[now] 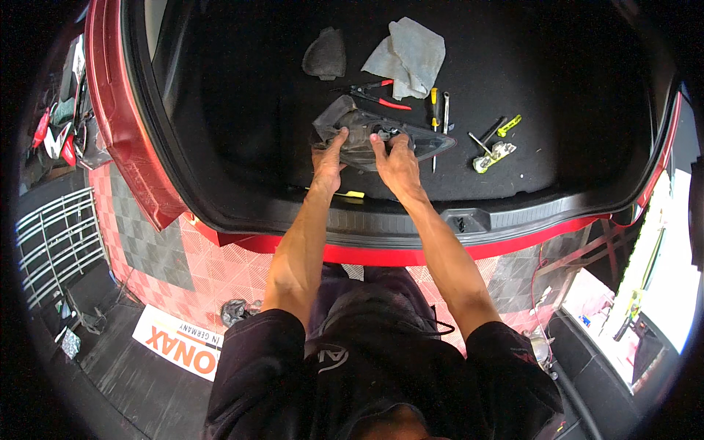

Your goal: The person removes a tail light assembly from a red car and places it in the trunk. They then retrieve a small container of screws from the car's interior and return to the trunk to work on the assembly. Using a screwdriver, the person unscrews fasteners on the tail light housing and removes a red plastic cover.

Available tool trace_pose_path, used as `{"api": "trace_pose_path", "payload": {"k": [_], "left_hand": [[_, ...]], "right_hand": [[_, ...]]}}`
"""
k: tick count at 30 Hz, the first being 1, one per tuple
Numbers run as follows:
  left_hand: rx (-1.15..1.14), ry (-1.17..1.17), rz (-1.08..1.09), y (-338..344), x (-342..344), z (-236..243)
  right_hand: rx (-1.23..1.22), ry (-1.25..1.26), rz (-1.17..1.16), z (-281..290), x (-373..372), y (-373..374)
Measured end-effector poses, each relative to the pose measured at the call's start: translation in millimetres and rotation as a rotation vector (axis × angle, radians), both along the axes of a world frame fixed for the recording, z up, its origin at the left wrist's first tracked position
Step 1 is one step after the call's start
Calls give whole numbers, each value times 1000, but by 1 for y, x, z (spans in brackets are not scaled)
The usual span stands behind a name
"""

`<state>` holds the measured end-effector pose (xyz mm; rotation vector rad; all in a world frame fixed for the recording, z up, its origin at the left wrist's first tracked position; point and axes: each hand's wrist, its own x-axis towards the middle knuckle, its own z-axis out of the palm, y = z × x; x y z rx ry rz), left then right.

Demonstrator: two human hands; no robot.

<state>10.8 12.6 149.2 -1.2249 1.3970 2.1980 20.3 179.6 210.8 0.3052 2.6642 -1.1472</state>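
A dark grey, wedge-shaped plastic car light housing [358,136] is between my two hands, above the floor of a red car's boot. Its back faces up, and its tapered end points right. My left hand [328,163] grips the left part, thumb on top and fingers mostly hidden beneath. On the right part is my right hand [397,163], thumb and a finger at a round opening; whether it pinches some small piece there I cannot make out. Just beyond the housing lie red-handled pliers [392,103]. A yellow-and-black screwdriver [434,110] lies partly behind its tapered end.
Farther in are a grey cloth [414,55] and a dark pad [325,55]. At right lie a metal tool [446,110], a yellow-handled tool [507,126] and a white-and-yellow part [493,157]. A yellow strip [353,194] lies near the boot sill [381,233].
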Motion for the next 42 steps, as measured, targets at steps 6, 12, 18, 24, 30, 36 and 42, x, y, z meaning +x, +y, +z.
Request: {"api": "trace_pose_path", "payload": {"k": [6, 12, 18, 24, 30, 36, 42], "left_hand": [[-21, 9, 36, 13, 3, 29], [-22, 108, 150, 23, 10, 23], [-207, 162, 216, 41, 11, 15], [-239, 113, 238, 42, 18, 17], [-124, 112, 247, 42, 15, 24], [-152, 143, 265, 48, 8, 30], [-275, 1, 199, 39, 18, 8]], "right_hand": [[-184, 17, -73, 17, -2, 5], [-58, -88, -8, 27, -2, 8], [14, -145, -28, 24, -11, 13], [-11, -199, -100, 42, -14, 2], [-91, -192, -2, -4, -14, 32], [18, -123, 23, 13, -18, 24], [45, -100, 74, 12, -9, 18]]}}
